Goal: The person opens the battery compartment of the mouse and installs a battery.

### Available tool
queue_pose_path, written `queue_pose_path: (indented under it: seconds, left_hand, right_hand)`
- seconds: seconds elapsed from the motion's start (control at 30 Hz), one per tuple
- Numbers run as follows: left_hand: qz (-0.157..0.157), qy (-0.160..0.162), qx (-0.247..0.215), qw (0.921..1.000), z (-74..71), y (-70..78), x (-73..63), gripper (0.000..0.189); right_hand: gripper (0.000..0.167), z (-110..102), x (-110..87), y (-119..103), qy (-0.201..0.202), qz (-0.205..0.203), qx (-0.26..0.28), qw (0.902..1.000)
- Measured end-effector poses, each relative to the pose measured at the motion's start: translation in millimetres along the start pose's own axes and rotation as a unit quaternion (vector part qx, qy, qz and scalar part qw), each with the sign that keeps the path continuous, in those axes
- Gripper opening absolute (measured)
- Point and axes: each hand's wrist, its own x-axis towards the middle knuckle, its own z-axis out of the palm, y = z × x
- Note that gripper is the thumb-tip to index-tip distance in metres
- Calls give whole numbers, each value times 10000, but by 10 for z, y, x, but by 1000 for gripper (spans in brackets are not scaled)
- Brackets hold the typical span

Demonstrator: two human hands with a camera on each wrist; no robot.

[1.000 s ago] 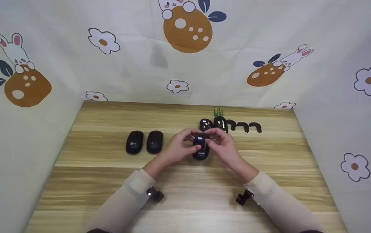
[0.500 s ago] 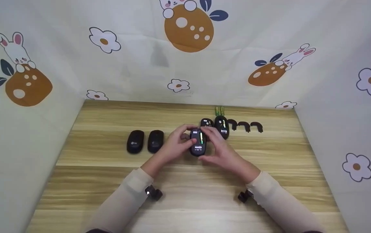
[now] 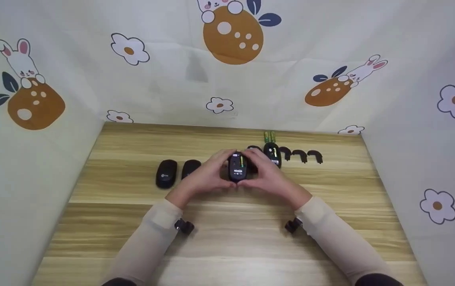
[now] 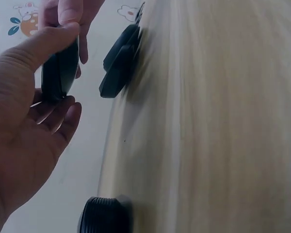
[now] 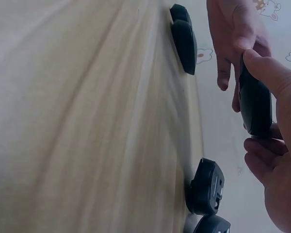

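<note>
A dark computer mouse [image 3: 237,169] is held above the table, its underside facing up with a green-yellow battery showing in its open slot. My left hand [image 3: 213,172] grips it from the left, thumb at the near end and fingers at the far end. From the other side my right hand [image 3: 265,171] pinches the same two ends. Both wrist views show the mouse [image 4: 63,73] raised off the wood, thumbs meeting at one end. Just beyond my right hand, another mouse [image 3: 272,153] lies underside up with a battery in it. One more mouse [image 3: 254,147] is partly hidden by that hand.
Two black mice [image 3: 166,174] lie top side up on the left, one partly covered by my left hand. Two green batteries [image 3: 269,136] lie near the table's back edge. Three curved black covers [image 3: 299,155] form a row at right. A patterned cloth [image 3: 163,87] surrounds the table.
The held mouse has shifted left and slightly away from me. My left thumb has moved off its underside to the near end, and the battery in its slot has come into view.
</note>
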Motion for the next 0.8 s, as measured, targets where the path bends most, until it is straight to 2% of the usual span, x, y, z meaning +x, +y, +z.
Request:
queue_pose_path:
  seconds: [0.4,0.8]
  left_hand:
    - [-266,84,485,9984,-115,-92,197,110]
    - [-262,-7,948,9951,-70,-176,360,104]
  right_hand:
    - [98,-28,268,104,-231,194,-546,9981]
    - [97,13,402,256,-307,107,-820,9961]
